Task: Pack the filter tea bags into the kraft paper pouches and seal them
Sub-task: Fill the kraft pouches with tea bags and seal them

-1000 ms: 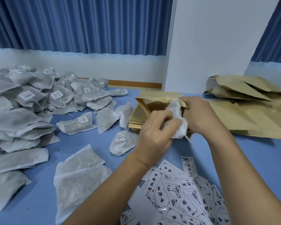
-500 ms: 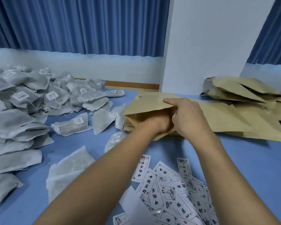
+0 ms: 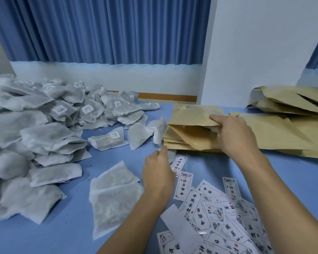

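- Head view: pinched the upper lip of the top kraft paper pouch with the right hand, thumb on top and the other fingers tucked beneath, so the mouth gaped toward the camera.
- Showed a pale filter tea bag just inside that mouth, touching the right hand's fingers.
- Rested the pouch on a stack of flat pouches on the blue tabletop.
- Set the left hand palm down, low over the tabletop, with its fingers loosely curled onto a grey tea bag just in front of the stack; could not tell whether gripped or only touched, the thumb being hidden.
- Left a big heap of filter tea bags along the left side, some with white tags on strings.
- Placed two flat tea bags, overlapping, just left of the left forearm.
- Scattered printed labels between and under the forearms, near the lower right.
- Piled more kraft pouches loosely at the far right, well apart from the heap.
- Hung a blue curtain behind the tabletop.
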Motion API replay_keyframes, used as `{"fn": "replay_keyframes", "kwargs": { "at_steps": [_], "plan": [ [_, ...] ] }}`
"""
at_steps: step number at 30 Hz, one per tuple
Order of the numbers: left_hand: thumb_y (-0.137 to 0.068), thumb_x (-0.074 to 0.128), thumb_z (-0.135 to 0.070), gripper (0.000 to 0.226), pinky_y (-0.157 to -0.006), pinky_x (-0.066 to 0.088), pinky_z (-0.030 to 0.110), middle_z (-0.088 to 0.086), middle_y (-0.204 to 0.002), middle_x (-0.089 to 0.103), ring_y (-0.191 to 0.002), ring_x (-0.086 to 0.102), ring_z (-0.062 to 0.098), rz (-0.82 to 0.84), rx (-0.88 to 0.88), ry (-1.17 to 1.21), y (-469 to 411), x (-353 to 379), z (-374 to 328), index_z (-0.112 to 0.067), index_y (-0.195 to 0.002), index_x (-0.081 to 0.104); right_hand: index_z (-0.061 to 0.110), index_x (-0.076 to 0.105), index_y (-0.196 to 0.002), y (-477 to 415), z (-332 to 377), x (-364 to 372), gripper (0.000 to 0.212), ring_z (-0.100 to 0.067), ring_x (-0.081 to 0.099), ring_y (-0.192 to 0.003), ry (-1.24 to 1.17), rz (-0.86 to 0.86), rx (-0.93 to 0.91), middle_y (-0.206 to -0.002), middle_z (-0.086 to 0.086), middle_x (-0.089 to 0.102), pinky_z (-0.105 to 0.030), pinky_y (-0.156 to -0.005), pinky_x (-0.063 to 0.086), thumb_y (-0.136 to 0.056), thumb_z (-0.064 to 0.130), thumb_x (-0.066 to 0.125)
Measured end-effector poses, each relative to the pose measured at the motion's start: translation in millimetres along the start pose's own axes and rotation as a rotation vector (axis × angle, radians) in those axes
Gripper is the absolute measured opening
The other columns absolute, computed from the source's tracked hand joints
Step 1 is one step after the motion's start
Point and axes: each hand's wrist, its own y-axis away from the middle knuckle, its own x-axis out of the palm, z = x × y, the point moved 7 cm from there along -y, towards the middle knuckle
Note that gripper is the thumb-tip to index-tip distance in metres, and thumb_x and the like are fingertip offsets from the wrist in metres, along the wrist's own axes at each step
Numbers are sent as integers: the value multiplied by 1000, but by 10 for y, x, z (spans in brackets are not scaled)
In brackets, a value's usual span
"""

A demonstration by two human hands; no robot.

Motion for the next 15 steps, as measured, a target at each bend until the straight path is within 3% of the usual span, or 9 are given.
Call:
{"fn": "replay_keyframes", "kwargs": {
  "at_steps": [2, 6, 8, 10, 12, 15],
  "plan": [
    [-94, 52, -1, 50, -81, 45, 33, 5, -113, 66, -107, 60, 28, -103, -54, 205, 2, -131, 69, -23, -138, 49, 38, 61, -129, -8, 7, 17, 46, -40, 56, -97, 12, 6, -4, -109, -15, 65, -43, -76, 51, -96, 10, 46],
    [-94, 59, -7, 36, -88, 38, 11, -3, -114, 68, -108, 61, 16, -363, -43, 504, 205, -479, 10, -19, -127, 63, 37, 62, -128, -13, -14, 8, 48, -40, 56, -95, -18, -16, -5, -106, -16, 65, -45, -78, 53, -93, 8, 45],
    [-90, 63, -3, 37, -93, 36, 5, -5, -115, 66, -110, 60, 11, -531, 66, 615, 340, -682, -115, -17, -123, 65, 38, 62, -127, -28, -30, 13, 45, -40, 56, -95, -32, -11, -3, -107, -15, 65, -44, -77, 53, -95, 10, 47],
    [-88, 63, 0, 36, -98, 41, 12, -1, -116, 65, -113, 60, 10, -640, 243, 641, 444, -801, -305, -13, -121, 66, 39, 62, -128, -44, -36, 21, 43, -41, 56, -98, -43, -6, -2, -111, -16, 65, -44, -77, 51, -96, 14, 48],
    [-88, 63, 2, 36, -99, 42, 16, 3, -120, 62, -115, 59, 14, -605, 405, 560, 467, -765, -531, -9, -122, 67, 39, 62, -128, -42, -29, 14, 44, -42, 56, -102, -47, 1, 5, -117, -18, 64, -43, -80, 50, -96, 14, 47],
    [-88, 59, 4, 39, -86, 49, 34, 1, -128, 54, -112, 55, 23, -247, 442, 275, 216, -373, -857, -14, -122, 63, 41, 58, -135, -31, 17, -5, 62, -40, 56, -107, -78, 31, -1, -120, -17, 65, -42, -87, 50, -87, 5, 44]
  ]
}}
